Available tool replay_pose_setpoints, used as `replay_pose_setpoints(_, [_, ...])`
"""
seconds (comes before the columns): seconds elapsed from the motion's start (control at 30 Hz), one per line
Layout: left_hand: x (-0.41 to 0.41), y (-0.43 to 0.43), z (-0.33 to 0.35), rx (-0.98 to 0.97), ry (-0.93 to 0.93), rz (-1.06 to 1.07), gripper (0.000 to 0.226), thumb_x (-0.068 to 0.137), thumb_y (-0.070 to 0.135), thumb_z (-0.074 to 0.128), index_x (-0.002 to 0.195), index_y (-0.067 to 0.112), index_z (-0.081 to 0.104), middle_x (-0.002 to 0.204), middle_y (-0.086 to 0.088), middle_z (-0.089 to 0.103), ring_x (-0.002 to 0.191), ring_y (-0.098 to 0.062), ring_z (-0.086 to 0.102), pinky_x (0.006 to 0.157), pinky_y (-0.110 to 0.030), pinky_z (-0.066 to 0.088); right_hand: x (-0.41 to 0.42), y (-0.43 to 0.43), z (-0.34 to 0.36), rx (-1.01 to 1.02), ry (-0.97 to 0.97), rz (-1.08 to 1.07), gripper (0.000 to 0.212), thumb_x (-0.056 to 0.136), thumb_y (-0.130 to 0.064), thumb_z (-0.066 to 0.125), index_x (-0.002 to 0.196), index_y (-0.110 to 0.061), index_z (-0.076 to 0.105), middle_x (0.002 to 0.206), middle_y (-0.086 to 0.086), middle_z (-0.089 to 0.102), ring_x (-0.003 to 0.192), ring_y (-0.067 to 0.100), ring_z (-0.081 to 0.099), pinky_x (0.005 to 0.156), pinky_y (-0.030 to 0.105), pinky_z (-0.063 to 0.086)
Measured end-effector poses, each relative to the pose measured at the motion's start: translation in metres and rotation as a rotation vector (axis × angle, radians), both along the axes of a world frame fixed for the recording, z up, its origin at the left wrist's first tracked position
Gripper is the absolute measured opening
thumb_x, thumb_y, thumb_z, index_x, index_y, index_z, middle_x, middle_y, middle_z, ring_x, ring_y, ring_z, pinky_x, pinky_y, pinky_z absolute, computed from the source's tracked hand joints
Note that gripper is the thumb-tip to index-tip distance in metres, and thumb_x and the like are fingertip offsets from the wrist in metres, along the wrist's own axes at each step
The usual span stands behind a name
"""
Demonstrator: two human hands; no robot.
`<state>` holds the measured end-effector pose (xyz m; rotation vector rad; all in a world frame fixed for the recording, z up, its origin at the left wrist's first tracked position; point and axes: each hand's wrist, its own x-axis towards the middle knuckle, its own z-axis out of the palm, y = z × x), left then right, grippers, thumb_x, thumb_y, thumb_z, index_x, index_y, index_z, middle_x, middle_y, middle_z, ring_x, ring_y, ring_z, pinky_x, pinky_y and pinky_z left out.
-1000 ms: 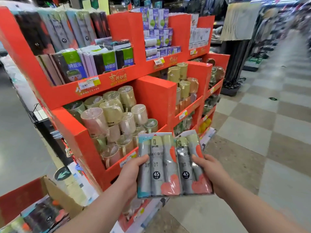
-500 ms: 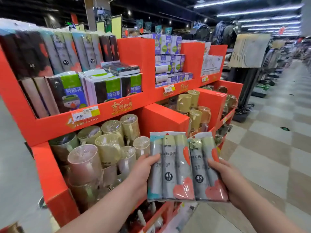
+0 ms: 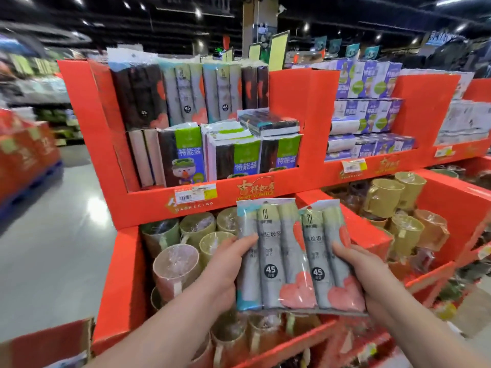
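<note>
In front of the orange display stand, at the level of its lower bin (image 3: 125, 274), the person is holding up two packs of grey rolls side by side, their edges overlapping. The left hand (image 3: 223, 269) is gripping the left pack (image 3: 271, 251), thumb pressing on its front and the other fingers hidden behind it. The right hand (image 3: 369, 272) is pinching the right pack (image 3: 328, 251) the same way, thumb on the front. The lower bin just behind the packs is holding film-wrapped cups (image 3: 175, 264) piled on their sides. The upper tray (image 3: 148, 203) above is carrying matching grey packs (image 3: 186, 96) standing at the back, green-labelled packs (image 3: 186, 155) standing in front, and one dark pack (image 3: 268, 123) lying flat on top of these. The neighbouring tray to the right is holding stacked purple-and-white boxes (image 3: 369, 83), and the bin (image 3: 451, 197) below it is holding yellowish mugs (image 3: 385, 192).
</note>
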<state>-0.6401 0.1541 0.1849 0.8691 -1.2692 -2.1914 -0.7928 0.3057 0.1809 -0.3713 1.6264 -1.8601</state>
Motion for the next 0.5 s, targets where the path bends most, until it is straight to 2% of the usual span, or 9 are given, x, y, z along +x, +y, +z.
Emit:
replay_pose_setpoints(0.07, [-0.005, -0.006, 0.005, -0.018, 0.036, 0.073, 0.008, 0.092, 0.018, 0.057, 0.092, 0.011, 0.062, 0.07, -0.006, 0.073, 0.059, -0.019, 0.07, 0.057, -0.03, 0.054, -0.014, -0.02, 0.006, -0.007, -0.001, 0.084, 0.013, 0.09, -0.012, 0.058, 0.095, -0.002, 0.065, 0.085, 0.023, 0.071, 0.067, 0.031, 0.068, 0.073, 0.043, 0.055])
replay_pose_setpoints(0.17, [-0.013, -0.011, 0.015, -0.028, 0.048, 0.173, 0.013, 0.091, 0.017, 0.057, 0.093, 0.008, 0.066, 0.075, -0.008, 0.074, 0.063, -0.02, 0.071, 0.062, -0.031, 0.053, -0.036, -0.043, 0.017, -0.051, 0.015, 0.213, 0.012, 0.092, -0.011, 0.056, 0.09, -0.003, 0.065, 0.076, 0.017, 0.072, 0.057, 0.025, 0.069, 0.052, 0.033, 0.057])
replay_pose_setpoints(0.2, [-0.016, -0.014, 0.016, -0.033, 0.05, 0.211, 0.015, 0.091, 0.017, 0.058, 0.097, 0.008, 0.066, 0.078, -0.009, 0.074, 0.068, -0.021, 0.071, 0.065, -0.032, 0.053, -0.044, -0.051, 0.02, -0.065, 0.019, 0.251, 0.013, 0.092, -0.011, 0.055, 0.089, -0.004, 0.065, 0.076, 0.016, 0.073, 0.058, 0.024, 0.069, 0.051, 0.031, 0.056])
replay_pose_setpoints(0.27, [-0.021, -0.017, 0.02, -0.036, 0.039, 0.289, 0.024, 0.088, 0.018, 0.06, 0.107, 0.004, 0.066, 0.092, -0.013, 0.074, 0.085, -0.027, 0.071, 0.077, -0.038, 0.055, -0.055, -0.064, 0.026, -0.098, 0.042, 0.317, 0.012, 0.091, -0.011, 0.056, 0.088, -0.007, 0.066, 0.077, 0.014, 0.073, 0.059, 0.023, 0.069, 0.054, 0.031, 0.056])
replay_pose_setpoints(0.33, [-0.024, -0.018, 0.024, -0.032, 0.067, 0.349, 0.041, 0.082, 0.021, 0.065, 0.117, 0.0, 0.062, 0.108, -0.019, 0.07, 0.103, -0.036, 0.066, 0.095, -0.052, 0.049, -0.065, -0.078, 0.03, -0.114, 0.066, 0.37, 0.01, 0.09, -0.011, 0.057, 0.088, -0.008, 0.066, 0.08, 0.015, 0.073, 0.061, 0.024, 0.068, 0.06, 0.033, 0.055])
replay_pose_setpoints(0.37, [-0.025, -0.016, 0.028, -0.038, 0.083, 0.37, 0.05, 0.077, 0.024, 0.07, 0.12, 0.0, 0.06, 0.111, -0.021, 0.068, 0.107, -0.039, 0.064, 0.099, -0.056, 0.045, -0.069, -0.086, 0.03, -0.118, 0.071, 0.393, 0.009, 0.089, -0.011, 0.058, 0.09, -0.007, 0.066, 0.083, 0.017, 0.072, 0.063, 0.026, 0.068, 0.064, 0.036, 0.054])
replay_pose_setpoints(0.43, [-0.025, -0.015, 0.033, -0.051, 0.093, 0.416, 0.057, 0.071, 0.028, 0.074, 0.12, 0.002, 0.059, 0.11, -0.022, 0.069, 0.105, -0.04, 0.064, 0.097, -0.058, 0.046, -0.075, -0.1, 0.031, -0.121, 0.079, 0.436, 0.009, 0.088, -0.014, 0.06, 0.09, -0.008, 0.067, 0.084, 0.016, 0.071, 0.068, 0.027, 0.065, 0.068, 0.039, 0.052])
replay_pose_setpoints(0.5, [-0.021, -0.016, 0.037, -0.097, 0.095, 0.46, 0.035, 0.084, 0.025, 0.064, 0.111, 0.004, 0.063, 0.102, -0.02, 0.071, 0.091, -0.036, 0.069, 0.083, -0.05, 0.055, -0.076, -0.112, 0.034, -0.113, 0.075, 0.48, 0.011, 0.085, -0.019, 0.064, 0.091, -0.01, 0.068, 0.088, 0.017, 0.07, 0.078, 0.031, 0.063, 0.074, 0.047, 0.049])
